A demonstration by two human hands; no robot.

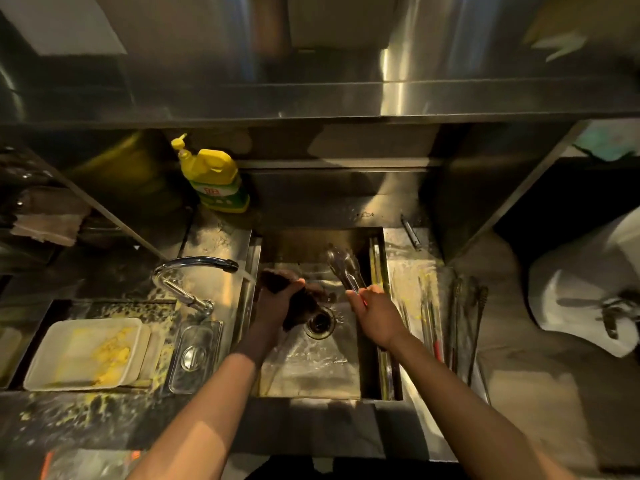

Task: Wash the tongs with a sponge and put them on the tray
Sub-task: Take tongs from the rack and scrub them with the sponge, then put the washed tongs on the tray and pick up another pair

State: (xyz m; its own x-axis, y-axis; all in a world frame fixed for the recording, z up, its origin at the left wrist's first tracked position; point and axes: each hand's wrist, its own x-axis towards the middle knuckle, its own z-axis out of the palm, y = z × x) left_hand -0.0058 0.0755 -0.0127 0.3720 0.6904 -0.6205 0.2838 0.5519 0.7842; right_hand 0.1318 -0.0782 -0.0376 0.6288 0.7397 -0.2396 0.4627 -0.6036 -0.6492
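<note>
Over the steel sink (311, 372), my right hand (372, 311) grips a pair of metal tongs (344, 266) by the handle end, and their tips point away toward the sink's back wall. My left hand (278, 301) holds a dark sponge (303, 301) above the drain (320, 323), just under the water that runs from the faucet (194, 268). To the right of the sink, a steel tray (408, 271) holds several more tongs (453, 323) laid lengthwise.
A yellow dish soap bottle (213, 180) stands behind the sink on the left. A white container (86, 351) with yellow food scraps and a clear lid (195, 355) sit left of the sink. Yellow residue speckles the counter. A steel shelf overhangs at the top.
</note>
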